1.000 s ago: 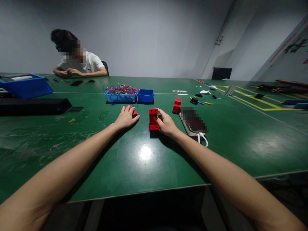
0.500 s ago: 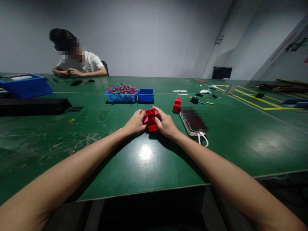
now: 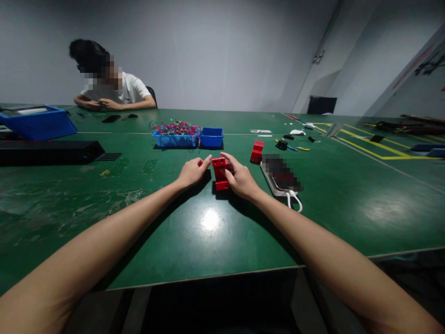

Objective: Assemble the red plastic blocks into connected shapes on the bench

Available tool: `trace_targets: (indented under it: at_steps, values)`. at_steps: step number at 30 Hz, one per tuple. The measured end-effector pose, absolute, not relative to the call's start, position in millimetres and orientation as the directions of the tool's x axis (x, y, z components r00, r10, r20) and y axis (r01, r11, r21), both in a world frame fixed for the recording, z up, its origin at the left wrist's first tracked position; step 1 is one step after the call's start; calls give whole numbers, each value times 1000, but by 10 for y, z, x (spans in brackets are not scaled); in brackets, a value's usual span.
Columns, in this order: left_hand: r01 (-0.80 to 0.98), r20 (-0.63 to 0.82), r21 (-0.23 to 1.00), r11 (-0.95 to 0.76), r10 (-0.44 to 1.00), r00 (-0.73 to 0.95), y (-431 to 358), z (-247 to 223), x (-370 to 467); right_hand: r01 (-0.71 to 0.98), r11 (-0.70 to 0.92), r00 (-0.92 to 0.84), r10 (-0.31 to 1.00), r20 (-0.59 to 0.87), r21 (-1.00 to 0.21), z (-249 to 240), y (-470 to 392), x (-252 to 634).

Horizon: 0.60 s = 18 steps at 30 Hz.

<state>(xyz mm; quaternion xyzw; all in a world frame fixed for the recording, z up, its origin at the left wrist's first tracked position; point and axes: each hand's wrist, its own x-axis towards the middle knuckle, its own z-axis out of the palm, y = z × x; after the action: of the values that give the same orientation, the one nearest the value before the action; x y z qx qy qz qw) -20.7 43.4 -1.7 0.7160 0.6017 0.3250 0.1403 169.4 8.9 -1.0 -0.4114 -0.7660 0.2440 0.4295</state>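
Note:
My right hand (image 3: 241, 178) grips a red block (image 3: 219, 172) with holes in its top and bottom ends, thumb on its near face and forefinger along its upper right. Just left of the block, my left hand (image 3: 193, 172) is closed, its thumb pointing toward the block but apart from it. A bit of a small red piece (image 3: 200, 163) shows between the left fingers; most of it is hidden. A second red block (image 3: 257, 152) stands on the green table (image 3: 181, 241), beyond my right hand.
Right of my right hand lies a phone-like device (image 3: 280, 175) with a white cord loop. Ahead are a blue bin of coloured wires (image 3: 176, 134) and another blue bin (image 3: 212, 137). A black long part (image 3: 48, 153) lies left. A person (image 3: 114, 90) sits across the table.
My left hand has pulled away from the red block to the left, with a red piece in its fingers. My right hand keeps hold of the block.

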Motion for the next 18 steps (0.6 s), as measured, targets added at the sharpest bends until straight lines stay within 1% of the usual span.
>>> trace_targets:
  at_steps: [4, 10, 13, 16, 18]
  values:
    - [662, 320, 696, -278, 945, 60, 452, -24, -240, 429, 546, -286, 838, 464, -720, -18, 89, 1698]
    - [498, 311, 822, -278, 950, 18, 516, -96, -262, 427, 527, -277, 850, 449, -735, -23, 105, 1706]
    - [394, 310, 869, -301, 950, 41, 512, -97, -228, 438, 533, -272, 846, 458, -724, -9, 104, 1707]
    - [301, 295, 901, -313, 950, 104, 468, -69, -159, 434, 572, -308, 820, 482, -696, 13, 88, 1709]
    - [239, 279, 923, -303, 952, 129, 431, -52, -108, 425, 577, -320, 816, 481, -697, 16, 83, 1711]
